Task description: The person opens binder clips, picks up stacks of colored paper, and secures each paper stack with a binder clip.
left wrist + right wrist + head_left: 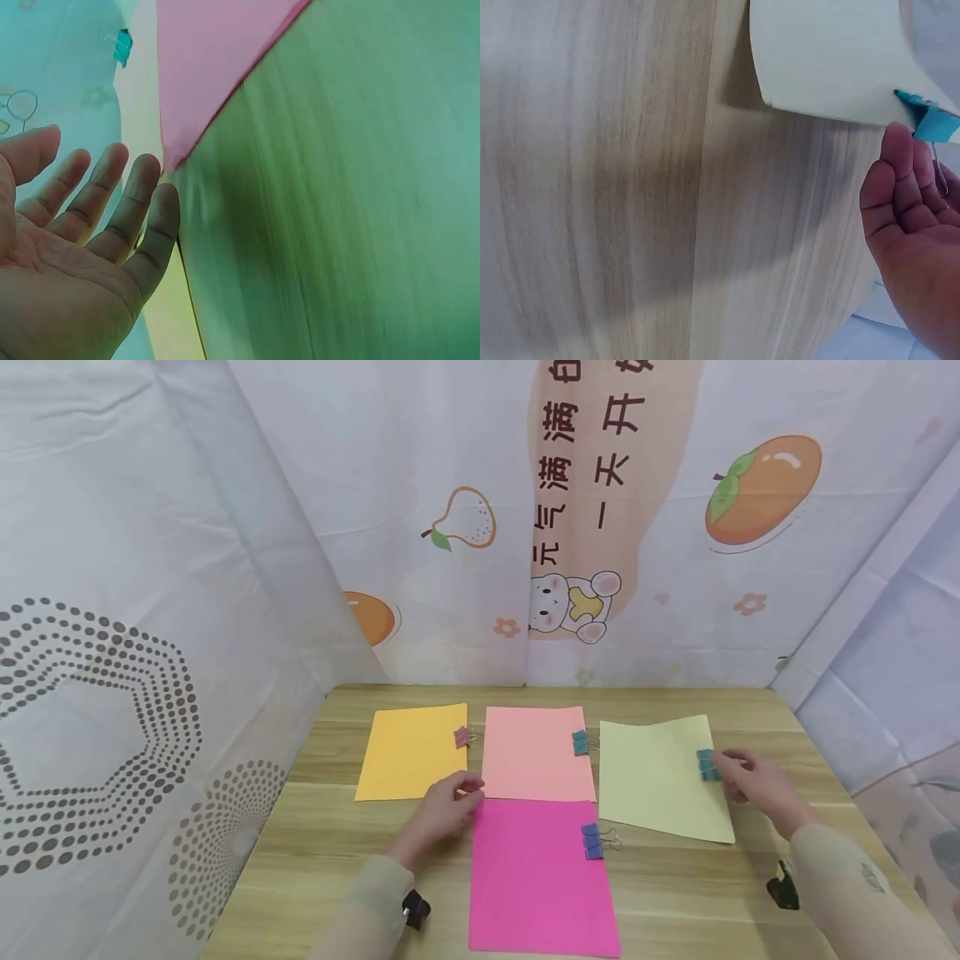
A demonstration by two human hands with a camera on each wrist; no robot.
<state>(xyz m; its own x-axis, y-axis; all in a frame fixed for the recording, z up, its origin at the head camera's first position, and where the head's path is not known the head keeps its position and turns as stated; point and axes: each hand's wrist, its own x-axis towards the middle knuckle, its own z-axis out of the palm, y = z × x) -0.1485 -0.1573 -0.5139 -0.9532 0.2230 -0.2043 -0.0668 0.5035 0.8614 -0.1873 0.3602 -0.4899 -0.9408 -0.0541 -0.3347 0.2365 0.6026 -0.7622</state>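
Note:
At the right edge of a pale yellow sheet of paper [652, 777], my right hand [759, 787] grips a teal binder clip [707, 765] by its wire handles. The right wrist view shows the clip's teal body [936, 124] on the sheet's edge and a wire handle between the fingers; that edge curves up over a shadow on the table. My left hand [444, 810] is relaxed, its fingers apart and holding nothing. Its fingertips lie near the upper left corner of a magenta sheet [536, 885], which bears a blue binder clip [592, 842] on its right edge.
Behind lie an orange-yellow sheet [412, 756] with a small pink binder clip [461, 737] and a salmon-pink sheet [532, 752] with a teal binder clip [581, 742]. Printed curtains [450, 460] surround the wooden table [330, 843] at the back and sides.

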